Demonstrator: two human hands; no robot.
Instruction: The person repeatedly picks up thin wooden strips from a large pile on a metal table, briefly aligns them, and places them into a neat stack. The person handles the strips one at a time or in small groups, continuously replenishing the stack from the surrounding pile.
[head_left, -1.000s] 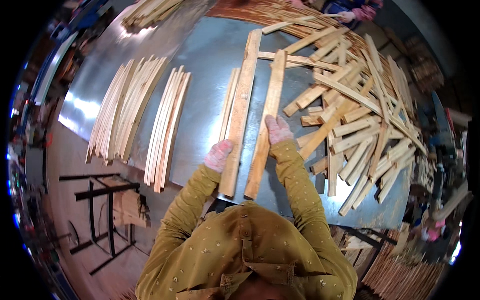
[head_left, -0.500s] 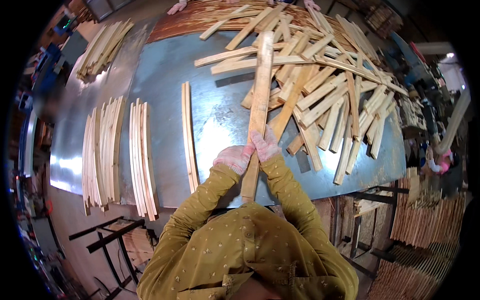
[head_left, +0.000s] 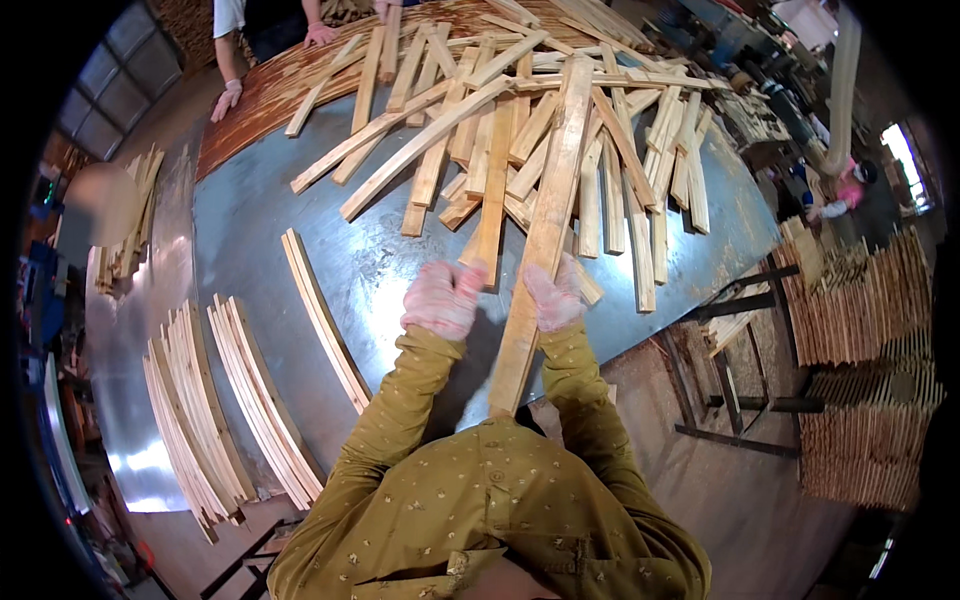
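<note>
A long, pale wooden slat [head_left: 557,205] runs from over the heap down to the front of my body. My right hand [head_left: 555,295], in a pink-and-white glove, is closed around its lower part. My left hand [head_left: 442,302], gloved the same way, is off this slat, to its left. Its fingers are bent at the near end of a darker yellow slat [head_left: 492,200] in the heap and appear to grip its edge; slight blur hides the exact contact. Other loose slats [head_left: 425,140] lie crossed beyond both hands.
On the metal tabletop [head_left: 235,225], bundled slats [head_left: 262,400] and a narrow pair [head_left: 325,320] lie to the left. Another person's gloved hand [head_left: 228,100] rests on the brown board at the far left. Stacked wood [head_left: 865,430] and a black metal frame [head_left: 735,400] stand at the right.
My left hand has come off the long slat and moved to the darker slat. My right hand keeps its hold. The view has turned, so the table appears rotated.
</note>
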